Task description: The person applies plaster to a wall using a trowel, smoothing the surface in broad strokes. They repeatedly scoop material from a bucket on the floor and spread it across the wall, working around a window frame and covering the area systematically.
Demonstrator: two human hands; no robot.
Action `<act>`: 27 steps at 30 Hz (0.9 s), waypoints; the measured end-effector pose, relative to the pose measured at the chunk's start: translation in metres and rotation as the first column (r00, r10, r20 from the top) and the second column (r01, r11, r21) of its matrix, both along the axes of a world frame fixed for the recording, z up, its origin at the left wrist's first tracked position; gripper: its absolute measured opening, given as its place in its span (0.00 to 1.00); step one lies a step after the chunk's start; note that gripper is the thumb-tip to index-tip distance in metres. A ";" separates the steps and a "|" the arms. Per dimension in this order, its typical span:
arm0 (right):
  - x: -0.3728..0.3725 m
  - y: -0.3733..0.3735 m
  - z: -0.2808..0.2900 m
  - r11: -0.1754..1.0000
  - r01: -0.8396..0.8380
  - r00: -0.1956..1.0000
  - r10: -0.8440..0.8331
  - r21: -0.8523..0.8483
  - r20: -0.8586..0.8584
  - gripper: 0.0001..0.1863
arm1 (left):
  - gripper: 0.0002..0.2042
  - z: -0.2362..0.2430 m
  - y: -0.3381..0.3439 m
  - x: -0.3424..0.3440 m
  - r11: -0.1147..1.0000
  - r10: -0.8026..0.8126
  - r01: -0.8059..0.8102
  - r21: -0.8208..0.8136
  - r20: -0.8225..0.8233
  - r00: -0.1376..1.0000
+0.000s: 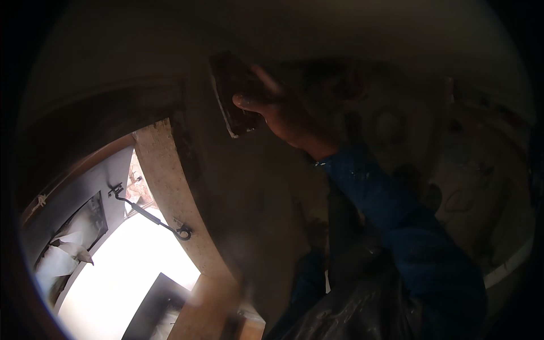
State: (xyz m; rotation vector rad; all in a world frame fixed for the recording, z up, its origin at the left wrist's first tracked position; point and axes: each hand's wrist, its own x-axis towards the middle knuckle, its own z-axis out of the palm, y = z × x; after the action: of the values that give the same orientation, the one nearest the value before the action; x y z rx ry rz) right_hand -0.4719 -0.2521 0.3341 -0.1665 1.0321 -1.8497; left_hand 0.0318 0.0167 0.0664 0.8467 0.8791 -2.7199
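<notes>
Near the upper middle of the head view, my right hand, in a dark blue sleeve, grips a flat rectangular tool with a pale edge, close to a dim plaster-like surface. The thumb lies along the tool's back and fingers curl over its far side. Whether the tool touches the surface is unclear. My left sleeve shows low in the middle, partly behind dark shiny clothing; the left hand is lost in shadow.
At lower left, a bright opening has a pale frame, a grey panel with crumpled pale material, and a metal stay between them. A wooden piece stands at the bottom. The dark, stained surface continues to the right.
</notes>
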 end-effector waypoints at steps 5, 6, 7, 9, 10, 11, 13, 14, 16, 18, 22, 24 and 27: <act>0.007 -0.010 -0.009 0.999 -0.021 0.984 0.014 -0.036 -0.177 0.30 | 0.23 0.008 0.018 0.014 0.766 -0.345 0.557 -0.320 0.527 0.777; 0.008 -0.010 -0.006 0.999 -0.026 0.977 0.029 0.019 -0.210 0.30 | 0.22 0.023 0.033 0.008 0.512 -0.270 0.776 -0.368 0.789 0.552; 0.009 -0.010 -0.003 0.999 -0.007 0.967 0.018 0.045 -0.253 0.30 | 0.23 0.024 0.025 0.003 0.500 -0.269 0.808 -0.311 0.831 0.487; 0.012 -0.011 0.002 0.996 0.026 0.944 0.005 0.089 -0.330 0.31 | 0.25 0.032 0.018 -0.006 0.536 -0.276 0.789 -0.300 0.821 0.500; 0.015 -0.012 0.005 0.994 0.039 0.930 0.003 0.106 -0.367 0.31 | 0.26 0.032 0.012 -0.008 0.557 -0.294 0.790 -0.256 0.829 0.475; 0.017 -0.013 0.006 0.989 0.066 0.911 -0.007 0.129 -0.412 0.32 | 0.26 0.031 0.005 -0.009 0.576 -0.312 0.790 -0.211 0.836 0.451; 0.023 -0.016 0.007 0.995 0.068 0.949 -0.042 0.075 -0.312 0.33 | 0.26 0.030 -0.007 -0.009 0.581 -0.317 0.789 -0.198 0.838 0.444; 0.026 -0.019 0.006 0.996 0.081 0.953 -0.070 0.027 -0.294 0.35 | 0.26 0.032 -0.010 -0.008 0.566 -0.301 0.790 -0.233 0.834 0.462; 0.030 -0.022 0.006 0.989 0.135 0.923 -0.102 0.065 -0.370 0.37 | 0.26 0.038 -0.016 -0.008 0.562 -0.282 0.779 -0.278 0.821 0.497; 0.033 -0.025 0.006 0.984 0.164 0.905 -0.124 0.065 -0.406 0.38 | 0.26 0.044 -0.019 -0.009 0.614 -0.292 0.746 -0.256 0.805 0.517; 0.037 -0.025 0.012 0.977 0.200 0.880 -0.147 0.070 -0.451 0.39 | 0.24 0.044 -0.021 -0.007 0.457 -0.370 0.851 -0.259 0.814 0.447; 0.039 -0.025 0.016 0.975 0.210 0.864 -0.149 0.076 -0.480 0.39 | 0.25 0.039 -0.019 -0.001 0.527 -0.364 0.825 -0.205 0.822 0.437; 0.040 -0.026 0.022 0.977 0.200 0.879 -0.145 0.075 -0.454 0.37 | 0.25 0.034 -0.014 0.008 0.500 -0.343 0.839 -0.215 0.840 0.420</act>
State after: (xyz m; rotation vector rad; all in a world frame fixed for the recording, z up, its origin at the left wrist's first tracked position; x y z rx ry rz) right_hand -0.4319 -0.2778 0.3556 -0.4580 1.5160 -1.9492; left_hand 0.0399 0.0029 0.1005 2.1609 -0.6795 -2.4001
